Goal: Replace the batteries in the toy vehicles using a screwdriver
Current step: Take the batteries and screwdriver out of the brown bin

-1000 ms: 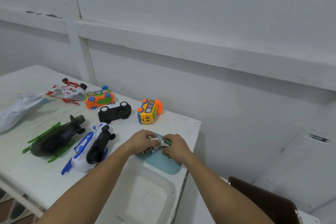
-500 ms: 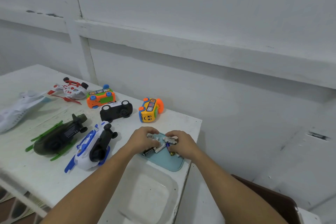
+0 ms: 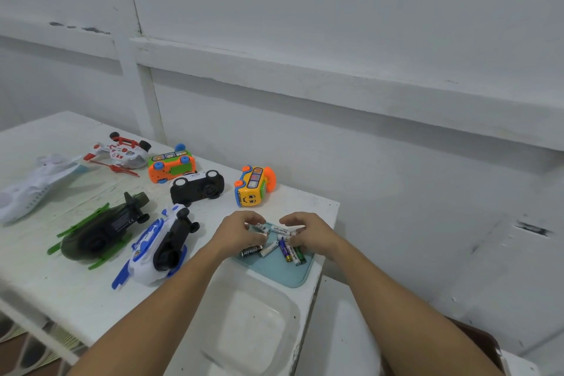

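Hands spread apart — L hand (image 3: 236, 233), R hand (image 3: 309, 236) each pinch batteries (image 3: 279, 229) between curled fingertips.

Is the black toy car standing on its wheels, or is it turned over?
Turned over: the black toy car shows its dark underside and wheels toward the camera.

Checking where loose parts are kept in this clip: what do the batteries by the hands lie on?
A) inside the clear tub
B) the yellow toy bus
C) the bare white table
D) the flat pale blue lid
D: the batteries lie scattered on the pale blue lid, which sits just beyond the clear tub.
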### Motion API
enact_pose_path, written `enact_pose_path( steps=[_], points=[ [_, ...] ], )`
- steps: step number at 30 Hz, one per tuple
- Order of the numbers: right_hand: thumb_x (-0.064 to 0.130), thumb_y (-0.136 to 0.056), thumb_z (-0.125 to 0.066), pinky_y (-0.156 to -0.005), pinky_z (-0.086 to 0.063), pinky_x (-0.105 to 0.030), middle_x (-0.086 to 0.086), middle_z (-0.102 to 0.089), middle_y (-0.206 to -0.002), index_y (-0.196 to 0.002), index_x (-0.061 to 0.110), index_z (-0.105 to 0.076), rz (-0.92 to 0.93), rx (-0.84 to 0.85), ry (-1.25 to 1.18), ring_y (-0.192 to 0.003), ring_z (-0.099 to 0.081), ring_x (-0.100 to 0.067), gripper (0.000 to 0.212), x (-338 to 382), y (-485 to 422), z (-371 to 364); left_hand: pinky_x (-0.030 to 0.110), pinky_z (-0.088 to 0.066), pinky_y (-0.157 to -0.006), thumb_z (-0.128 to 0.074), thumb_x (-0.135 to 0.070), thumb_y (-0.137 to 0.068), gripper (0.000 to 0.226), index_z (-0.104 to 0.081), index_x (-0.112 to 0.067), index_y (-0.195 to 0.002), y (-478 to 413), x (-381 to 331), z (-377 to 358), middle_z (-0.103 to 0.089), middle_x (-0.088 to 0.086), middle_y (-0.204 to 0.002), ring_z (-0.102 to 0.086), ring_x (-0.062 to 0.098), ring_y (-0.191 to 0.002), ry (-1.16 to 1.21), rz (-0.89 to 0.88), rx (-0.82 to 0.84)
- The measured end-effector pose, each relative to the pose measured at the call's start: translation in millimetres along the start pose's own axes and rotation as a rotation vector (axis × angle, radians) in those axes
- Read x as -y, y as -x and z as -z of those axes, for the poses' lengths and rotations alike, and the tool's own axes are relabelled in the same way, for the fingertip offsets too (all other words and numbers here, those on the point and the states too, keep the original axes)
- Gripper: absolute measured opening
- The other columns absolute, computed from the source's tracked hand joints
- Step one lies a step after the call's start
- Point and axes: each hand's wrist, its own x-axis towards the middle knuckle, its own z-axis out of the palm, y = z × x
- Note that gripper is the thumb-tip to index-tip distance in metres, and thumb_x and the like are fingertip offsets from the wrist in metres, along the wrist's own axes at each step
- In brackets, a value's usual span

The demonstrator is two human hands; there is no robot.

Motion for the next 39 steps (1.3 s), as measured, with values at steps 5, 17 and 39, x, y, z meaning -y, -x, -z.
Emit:
enact_pose_path(
  steps=[5,17,39],
  points=[
    [-0.006,-0.083,-0.068,-0.077,-0.057,-0.033,0.0,-0.057,-0.129,-0.111,0.024,-0.063,-0.017,-0.003,-0.112,-0.112,-0.06,-0.022,0.041,-1.2,4.5,1.1,0.029,-0.048,-0.082,-0.08,-0.02,-0.077,0.031,-0.066,-0.03,-0.103,3.3,-2.6,-0.5,-0.063,-0.006,-0.114,-0.056,0.014,-0.108,0.031,-0.011,-0.02],
    [-0.009,-0.085,-0.064,-0.065,-0.054,-0.025,-0.004,-0.057,-0.124,-0.113,0.017,-0.063,0.016,-0.033,-0.173,-0.103,-0.061,-0.019,0.038,-8.2,25.1,19.7,0.026,-0.043,-0.081,-0.077,-0.021,-0.08,0.03,-0.066,-0.028,-0.106,12.7,-25.1,-8.8,-0.062,-0.009,-0.112,-0.056,0.013,-0.105,-0.046,-0.094,-0.051],
    [0.017,-0.092,-0.065,-0.065,-0.052,-0.028,-0.005,-0.065,-0.102,-0.107,0.021,-0.062,-0.433,-0.295,-0.234,-0.086,-0.063,-0.015,0.015,-266.8,178.2,185.6,0.022,-0.044,-0.074,-0.073,-0.024,-0.086,0.028,-0.068,-0.013,-0.11,-2.6,-138.4,-328.8,-0.067,0.004,-0.099,-0.061,0.017,-0.089,-0.194,-0.155,0.617]
  ],
)
